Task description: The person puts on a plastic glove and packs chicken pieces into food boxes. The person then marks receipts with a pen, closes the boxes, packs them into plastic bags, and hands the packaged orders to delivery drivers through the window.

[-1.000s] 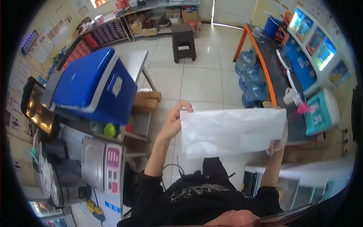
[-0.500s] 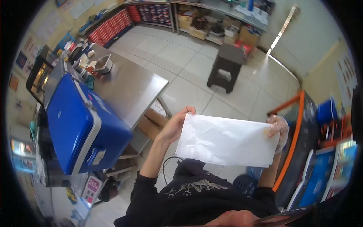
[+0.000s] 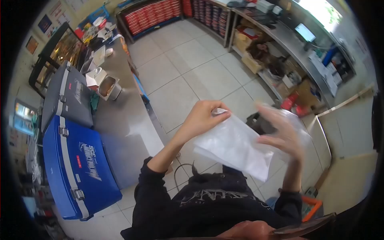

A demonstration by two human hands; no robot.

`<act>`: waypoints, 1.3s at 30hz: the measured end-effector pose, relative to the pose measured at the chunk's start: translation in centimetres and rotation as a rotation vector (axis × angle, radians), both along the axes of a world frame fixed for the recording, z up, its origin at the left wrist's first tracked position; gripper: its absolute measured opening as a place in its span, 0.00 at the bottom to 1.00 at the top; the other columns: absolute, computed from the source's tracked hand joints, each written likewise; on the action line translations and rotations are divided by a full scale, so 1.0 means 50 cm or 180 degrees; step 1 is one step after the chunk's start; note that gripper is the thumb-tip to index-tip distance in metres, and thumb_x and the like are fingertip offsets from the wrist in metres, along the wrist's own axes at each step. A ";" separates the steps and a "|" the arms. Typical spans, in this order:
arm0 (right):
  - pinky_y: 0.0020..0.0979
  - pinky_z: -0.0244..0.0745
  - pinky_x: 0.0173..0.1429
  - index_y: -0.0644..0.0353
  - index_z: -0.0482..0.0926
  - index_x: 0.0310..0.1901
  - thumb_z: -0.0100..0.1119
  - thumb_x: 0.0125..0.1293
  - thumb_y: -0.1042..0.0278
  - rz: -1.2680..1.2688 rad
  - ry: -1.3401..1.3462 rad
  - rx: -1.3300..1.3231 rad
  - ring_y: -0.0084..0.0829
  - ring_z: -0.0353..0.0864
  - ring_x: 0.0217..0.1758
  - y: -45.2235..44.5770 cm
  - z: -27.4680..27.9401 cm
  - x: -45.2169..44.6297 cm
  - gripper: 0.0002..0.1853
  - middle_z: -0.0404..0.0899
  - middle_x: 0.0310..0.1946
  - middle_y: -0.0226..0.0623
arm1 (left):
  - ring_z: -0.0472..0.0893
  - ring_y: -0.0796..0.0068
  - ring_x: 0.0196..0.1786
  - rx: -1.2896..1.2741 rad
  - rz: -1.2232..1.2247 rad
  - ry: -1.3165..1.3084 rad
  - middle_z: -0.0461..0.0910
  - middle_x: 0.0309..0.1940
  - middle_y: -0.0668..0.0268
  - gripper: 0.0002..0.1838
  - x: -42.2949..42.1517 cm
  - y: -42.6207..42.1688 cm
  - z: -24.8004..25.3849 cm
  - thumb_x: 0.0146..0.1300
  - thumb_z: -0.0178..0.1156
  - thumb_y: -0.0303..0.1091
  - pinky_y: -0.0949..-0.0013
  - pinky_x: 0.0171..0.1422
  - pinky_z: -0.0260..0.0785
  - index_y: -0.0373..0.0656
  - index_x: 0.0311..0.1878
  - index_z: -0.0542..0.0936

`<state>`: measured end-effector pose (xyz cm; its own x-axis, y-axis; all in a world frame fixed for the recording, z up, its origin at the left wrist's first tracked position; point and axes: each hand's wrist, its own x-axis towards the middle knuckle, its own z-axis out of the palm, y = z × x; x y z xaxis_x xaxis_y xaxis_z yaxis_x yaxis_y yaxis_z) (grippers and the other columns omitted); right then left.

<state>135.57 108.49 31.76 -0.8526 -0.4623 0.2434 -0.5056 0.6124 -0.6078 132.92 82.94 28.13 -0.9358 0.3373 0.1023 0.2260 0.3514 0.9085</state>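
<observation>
A folded white sheet (image 3: 236, 146) hangs tilted in front of my body, its lower edges showing more than one layer; whether it is paper or a bag I cannot tell. My left hand (image 3: 206, 118) is closed on its upper edge, thumb and fingers pinching it. Just right of the sheet is my right hand (image 3: 284, 136), blurred by motion, with thumb and fingers apart. Clear plastic (image 3: 298, 126), like a disposable glove, shows about the right hand.
To my left, a blue cooler box (image 3: 82, 164) and a grey cooler box (image 3: 68, 94) stand beside a steel table (image 3: 116, 138). A metal container (image 3: 109, 89) sits on that table. Shelving (image 3: 276, 52) with boxes runs along the far right. A dark stool (image 3: 258, 122) is partly hidden behind my right hand.
The view has turned to the right. My right hand has let go of the sheet's right end, and the sheet now hangs from my left hand.
</observation>
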 end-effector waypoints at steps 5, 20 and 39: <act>0.32 0.72 0.44 0.58 0.82 0.40 0.63 0.56 0.52 0.0975 -0.1377 0.0913 0.32 0.79 0.37 -0.186 -0.005 -0.428 0.17 0.82 0.33 0.39 | 0.73 0.80 0.26 0.0326 0.0409 -0.0033 0.79 0.23 0.64 0.10 -0.264 -0.089 -0.023 0.52 0.65 0.33 0.76 0.32 0.64 0.40 0.35 0.82; 0.34 0.71 0.34 0.59 0.82 0.31 0.59 0.60 0.57 0.2503 -0.0093 0.0824 0.36 0.77 0.27 -0.854 -0.183 -1.271 0.13 0.78 0.21 0.38 | 0.74 0.82 0.25 -0.0142 0.3363 -0.0058 0.80 0.21 0.67 0.09 -0.759 -0.763 0.012 0.53 0.66 0.34 0.77 0.30 0.65 0.39 0.33 0.82; 0.36 0.70 0.39 0.55 0.83 0.37 0.59 0.58 0.49 0.6469 0.0489 0.1785 0.39 0.78 0.34 -2.260 0.047 -1.747 0.18 0.81 0.32 0.39 | 0.62 0.72 0.18 0.0429 0.4490 -0.0581 0.68 0.14 0.55 0.15 -1.228 -1.496 -0.070 0.61 0.59 0.38 0.66 0.25 0.58 0.34 0.28 0.77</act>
